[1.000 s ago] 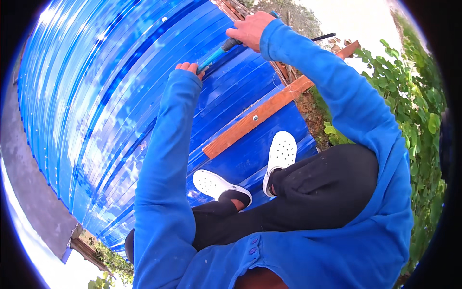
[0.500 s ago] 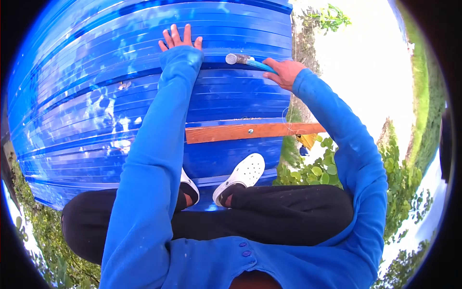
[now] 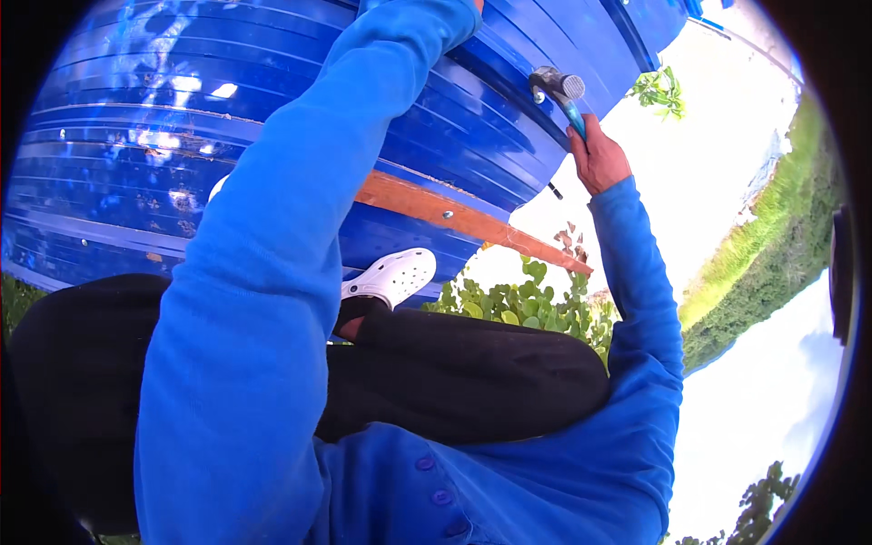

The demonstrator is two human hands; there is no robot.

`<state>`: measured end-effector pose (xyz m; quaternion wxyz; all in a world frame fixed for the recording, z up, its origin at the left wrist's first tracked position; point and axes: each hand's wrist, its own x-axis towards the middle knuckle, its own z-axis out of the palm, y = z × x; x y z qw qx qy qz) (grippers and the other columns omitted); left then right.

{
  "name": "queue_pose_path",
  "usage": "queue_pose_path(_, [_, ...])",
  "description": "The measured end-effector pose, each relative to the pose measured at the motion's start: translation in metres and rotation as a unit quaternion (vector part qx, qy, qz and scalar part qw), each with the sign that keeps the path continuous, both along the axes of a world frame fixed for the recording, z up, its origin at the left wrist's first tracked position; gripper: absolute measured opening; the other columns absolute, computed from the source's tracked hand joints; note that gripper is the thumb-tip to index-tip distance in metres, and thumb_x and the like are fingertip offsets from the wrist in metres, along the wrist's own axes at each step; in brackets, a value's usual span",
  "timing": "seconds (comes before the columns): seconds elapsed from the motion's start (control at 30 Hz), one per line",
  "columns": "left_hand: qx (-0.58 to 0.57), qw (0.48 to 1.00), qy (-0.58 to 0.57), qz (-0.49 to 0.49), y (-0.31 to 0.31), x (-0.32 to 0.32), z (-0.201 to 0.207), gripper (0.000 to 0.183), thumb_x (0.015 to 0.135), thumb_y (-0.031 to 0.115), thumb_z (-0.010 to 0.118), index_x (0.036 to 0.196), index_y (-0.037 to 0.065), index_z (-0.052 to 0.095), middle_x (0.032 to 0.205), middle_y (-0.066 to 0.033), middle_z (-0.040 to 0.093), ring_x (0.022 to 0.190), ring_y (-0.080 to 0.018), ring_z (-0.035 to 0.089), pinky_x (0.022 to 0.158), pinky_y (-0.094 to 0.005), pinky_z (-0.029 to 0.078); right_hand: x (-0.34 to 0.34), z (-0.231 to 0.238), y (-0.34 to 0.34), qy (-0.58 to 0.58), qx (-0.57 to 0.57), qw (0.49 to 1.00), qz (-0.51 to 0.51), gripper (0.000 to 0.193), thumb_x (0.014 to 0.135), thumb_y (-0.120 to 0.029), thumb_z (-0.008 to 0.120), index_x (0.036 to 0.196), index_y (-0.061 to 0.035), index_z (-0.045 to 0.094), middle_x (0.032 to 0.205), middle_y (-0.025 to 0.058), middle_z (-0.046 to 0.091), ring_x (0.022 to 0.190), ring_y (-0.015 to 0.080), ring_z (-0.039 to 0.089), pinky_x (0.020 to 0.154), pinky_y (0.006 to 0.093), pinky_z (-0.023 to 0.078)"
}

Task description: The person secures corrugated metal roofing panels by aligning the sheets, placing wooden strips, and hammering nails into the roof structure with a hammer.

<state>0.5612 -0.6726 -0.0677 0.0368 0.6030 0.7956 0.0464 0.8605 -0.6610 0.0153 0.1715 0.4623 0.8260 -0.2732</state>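
My right hand (image 3: 601, 162) is closed around the handle of a claw hammer (image 3: 574, 118) with a blue grip. The hammer's metal head points away from me, over a raised rib near the right edge of the blue ribbed metal roofing sheet (image 3: 490, 100). My left arm stretches forward across the sheet. Only a sliver of my left hand (image 3: 479, 4) shows at the top edge; its fingers are out of the picture.
A brown wooden strip (image 3: 427, 202) with a screw head lies across the sheet and juts past its edge. My foot in a white clog (image 3: 400, 275) rests on the roofing. Leafy plants (image 3: 518, 300) and bright ground lie beyond the edge.
The view has swung, and my left hand, earlier spread flat on the sheet, has moved forward almost out of view. My right hand has brought the hammer farther forward, its head now turned.
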Motion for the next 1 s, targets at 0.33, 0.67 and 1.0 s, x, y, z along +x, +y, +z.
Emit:
queue_pose_path(0.33, [-0.017,1.000,-0.008,0.018,-0.004,-0.005,-0.001,0.058,0.097,0.044,0.041,0.153,0.030,0.031,0.162,-0.0088,0.020,0.149,-0.0398,0.013,0.117,-0.0620,0.012,-0.066,0.029,-0.004,0.151,0.056,0.987,0.012,0.025,0.101,-0.033,0.052,0.106,-0.0084,0.050,0.072,0.0194,0.061,0.064,0.0432,0.061,0.055,0.0479,0.048])
queue_pose_path(0.67, [-0.019,0.999,-0.019,0.017,-0.002,-0.002,0.008,0.058,0.097,0.042,0.042,0.153,0.030,0.032,0.162,-0.0084,0.020,0.149,-0.0395,0.013,0.117,-0.0623,0.012,0.009,0.021,-0.014,-0.015,0.021,0.998,0.055,0.026,0.100,-0.034,0.053,0.105,-0.0089,0.047,0.073,0.0190,0.064,0.065,0.0425,0.064,0.055,0.0485,0.050])
queue_pose_path(1.0, [-0.014,1.000,-0.022,0.010,0.008,0.001,0.012,0.058,0.096,0.041,0.043,0.153,0.031,0.032,0.162,-0.0079,0.021,0.149,-0.0392,0.014,0.117,-0.0626,0.013,0.001,0.002,0.008,-0.021,0.025,0.999,0.039,0.027,0.100,-0.032,0.053,0.103,-0.0073,0.045,0.068,0.0219,0.061,0.064,0.0438,0.062,0.054,0.0497,0.047])
